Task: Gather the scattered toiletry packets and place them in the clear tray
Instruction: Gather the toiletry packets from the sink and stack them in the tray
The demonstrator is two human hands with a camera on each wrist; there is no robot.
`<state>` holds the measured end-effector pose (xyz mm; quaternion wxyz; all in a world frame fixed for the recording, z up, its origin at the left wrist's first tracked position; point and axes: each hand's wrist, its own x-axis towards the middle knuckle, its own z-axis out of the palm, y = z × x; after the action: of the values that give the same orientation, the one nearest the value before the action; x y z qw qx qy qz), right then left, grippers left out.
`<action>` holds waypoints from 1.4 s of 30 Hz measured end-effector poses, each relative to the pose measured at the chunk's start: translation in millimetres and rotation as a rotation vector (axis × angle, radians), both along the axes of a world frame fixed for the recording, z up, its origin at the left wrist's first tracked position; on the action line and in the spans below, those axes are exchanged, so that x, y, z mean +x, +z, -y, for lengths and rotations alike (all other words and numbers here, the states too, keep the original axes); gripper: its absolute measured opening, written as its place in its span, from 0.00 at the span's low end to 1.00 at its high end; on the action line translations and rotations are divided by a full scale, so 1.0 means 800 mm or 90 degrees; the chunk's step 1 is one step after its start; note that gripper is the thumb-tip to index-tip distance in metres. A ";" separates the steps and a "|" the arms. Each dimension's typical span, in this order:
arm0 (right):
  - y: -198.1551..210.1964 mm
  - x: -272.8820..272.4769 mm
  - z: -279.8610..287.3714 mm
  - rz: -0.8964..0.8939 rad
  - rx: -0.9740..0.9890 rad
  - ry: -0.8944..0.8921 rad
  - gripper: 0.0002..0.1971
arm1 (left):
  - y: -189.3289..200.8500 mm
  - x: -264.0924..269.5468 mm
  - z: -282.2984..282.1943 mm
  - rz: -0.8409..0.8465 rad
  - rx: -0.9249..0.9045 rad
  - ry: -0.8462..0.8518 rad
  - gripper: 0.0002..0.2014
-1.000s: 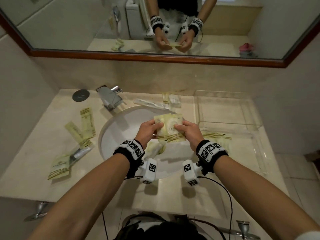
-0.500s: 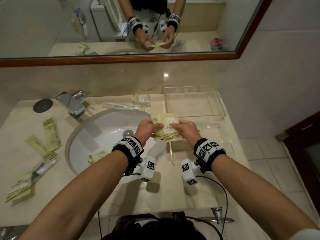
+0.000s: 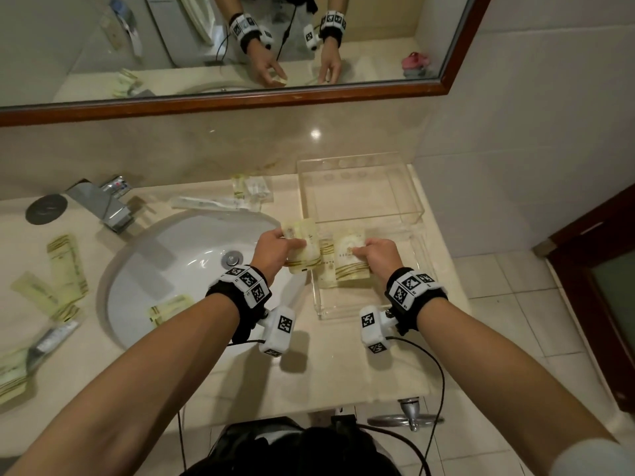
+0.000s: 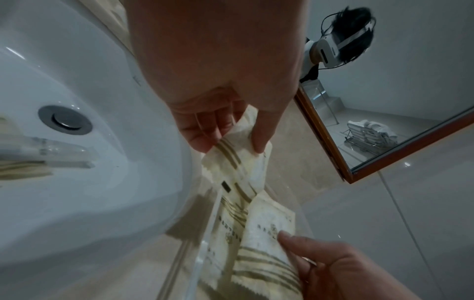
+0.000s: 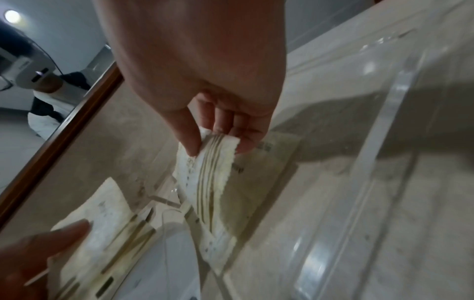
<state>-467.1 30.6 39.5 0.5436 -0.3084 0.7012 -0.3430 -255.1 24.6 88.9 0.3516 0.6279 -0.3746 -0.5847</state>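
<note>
Over the near clear tray (image 3: 347,312) my left hand (image 3: 292,246) pinches one pale yellow packet (image 3: 304,250) by its lower edge. My right hand (image 3: 360,251) pinches a second packet (image 3: 350,261) just right of it. A third packet (image 3: 326,274) lies under them inside the tray. The left wrist view shows thumb and fingers of the left hand (image 4: 231,143) pinching the striped end of the packet (image 4: 238,164). In the right wrist view the right hand (image 5: 215,147) pinches its packet (image 5: 209,182) above the tray wall (image 5: 384,142).
More packets lie in the white sink (image 3: 192,235), on the left counter (image 3: 65,266) and behind the basin (image 3: 252,188). A second clear tray (image 3: 360,214) stands behind the near one. The faucet (image 3: 103,204) is at the back left; the wall runs close on the right.
Both hands held one stack of packets together over the sink; they have moved right over the tray and drawn apart, each now holding a separate packet.
</note>
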 end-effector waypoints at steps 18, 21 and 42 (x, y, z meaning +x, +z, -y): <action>0.031 0.053 0.003 -0.364 0.043 0.210 0.21 | 0.008 0.035 -0.010 0.047 -0.007 -0.018 0.14; 0.036 0.054 0.003 -0.416 0.057 0.250 0.18 | 0.013 0.034 -0.009 0.037 -0.010 -0.027 0.13; 0.074 0.011 -0.025 0.097 -0.126 0.103 0.04 | 0.029 -0.047 -0.003 0.013 -0.060 -0.120 0.08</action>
<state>-458.3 50.3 98.5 0.5881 -0.3893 0.5936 -0.3876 -293.0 26.8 112.2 0.3206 0.5785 -0.4627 -0.5903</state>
